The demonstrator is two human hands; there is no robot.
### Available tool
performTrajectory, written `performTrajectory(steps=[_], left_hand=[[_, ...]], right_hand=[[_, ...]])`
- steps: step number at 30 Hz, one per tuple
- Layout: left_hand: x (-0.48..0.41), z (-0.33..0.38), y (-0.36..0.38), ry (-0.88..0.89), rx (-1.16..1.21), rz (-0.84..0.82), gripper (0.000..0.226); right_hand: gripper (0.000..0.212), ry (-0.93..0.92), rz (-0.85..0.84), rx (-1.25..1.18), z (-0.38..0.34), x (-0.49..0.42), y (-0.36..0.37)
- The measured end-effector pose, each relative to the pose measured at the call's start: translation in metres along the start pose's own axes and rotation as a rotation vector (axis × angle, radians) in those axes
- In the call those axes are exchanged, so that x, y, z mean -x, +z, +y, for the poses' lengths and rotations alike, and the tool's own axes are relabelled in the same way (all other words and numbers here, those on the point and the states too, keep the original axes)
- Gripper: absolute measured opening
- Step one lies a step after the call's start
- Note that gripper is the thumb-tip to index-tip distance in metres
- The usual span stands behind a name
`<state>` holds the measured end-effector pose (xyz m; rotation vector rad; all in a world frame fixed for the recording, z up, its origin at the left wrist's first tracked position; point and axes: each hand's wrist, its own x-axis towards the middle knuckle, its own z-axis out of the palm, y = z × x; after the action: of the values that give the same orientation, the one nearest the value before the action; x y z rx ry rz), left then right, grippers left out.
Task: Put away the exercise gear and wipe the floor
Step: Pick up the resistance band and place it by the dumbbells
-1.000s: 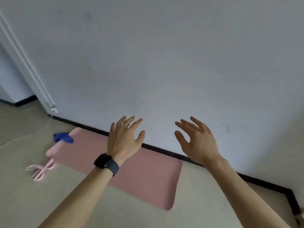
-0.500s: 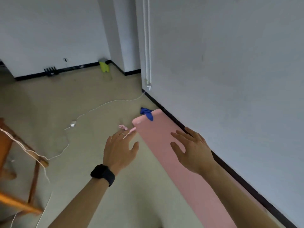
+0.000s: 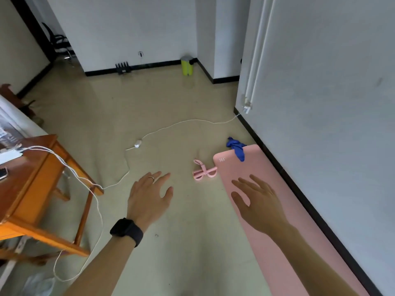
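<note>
A pink exercise mat (image 3: 288, 210) lies flat on the floor along the right wall. A blue cloth (image 3: 236, 147) is draped over its far corner. A small pink resistance band (image 3: 204, 172) lies on the floor just left of the mat's far end. My left hand (image 3: 149, 198) hovers over bare floor with fingers spread and a dark watch on the wrist. Above the mat, my right hand (image 3: 258, 204) is open too. Neither hand holds anything, and both are well short of the band and the cloth.
A wooden table (image 3: 32, 189) stands at the left with white cables (image 3: 85, 180) trailing down from it. A white cord (image 3: 183, 123) runs across the floor to the wall. A yellow-green bin (image 3: 187, 65) sits by the far wall. A plastic bag (image 3: 38, 285) lies bottom left.
The view has swung left from the wall to the room, so the table, bin and far wall now show. Both hands stay open and raised, with the mat now running lengthwise under the right hand.
</note>
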<state>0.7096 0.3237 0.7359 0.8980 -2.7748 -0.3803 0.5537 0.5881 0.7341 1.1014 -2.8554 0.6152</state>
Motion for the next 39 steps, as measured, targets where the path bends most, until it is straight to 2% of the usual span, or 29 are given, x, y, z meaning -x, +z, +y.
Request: performTrajectory(steps=[7, 17, 20, 24, 33, 37, 39], left_hand=[[-0.126, -0.065, 0.038, -0.030, -0.014, -0.079, 0.049], [-0.311, -0.102, 0.077, 0.085, -0.045, -0.288, 0.049], [-0.362, -0.098, 0.098, 0.138, -0.077, -0.332, 0.049], [-0.444, -0.086, 0.138, 0.208, -0.104, -0.420, 0.049], [-0.617, -0.042, 0.211, 0.383, -0.239, -0.609, 0.047], [-0.675, -0.024, 0.240, 0.474, -0.285, -0.661, 0.046], [-0.702, -0.018, 0.261, 0.527, -0.304, -0.695, 0.047]], right_hand=[[0.063, 0.010, -0.078, 0.021, -0.014, -0.128, 0.071], [0.061, 0.217, -0.155, 0.002, -0.031, -0.271, 0.131], [0.055, 0.258, -0.197, 0.001, -0.023, -0.307, 0.151], [0.062, 0.345, -0.196, -0.036, 0.003, -0.365, 0.185], [0.049, 0.576, -0.250, -0.131, 0.058, -0.495, 0.235], [0.071, 0.682, -0.251, -0.195, 0.073, -0.535, 0.258], [0.062, 0.744, -0.268, -0.219, 0.082, -0.555, 0.275]])
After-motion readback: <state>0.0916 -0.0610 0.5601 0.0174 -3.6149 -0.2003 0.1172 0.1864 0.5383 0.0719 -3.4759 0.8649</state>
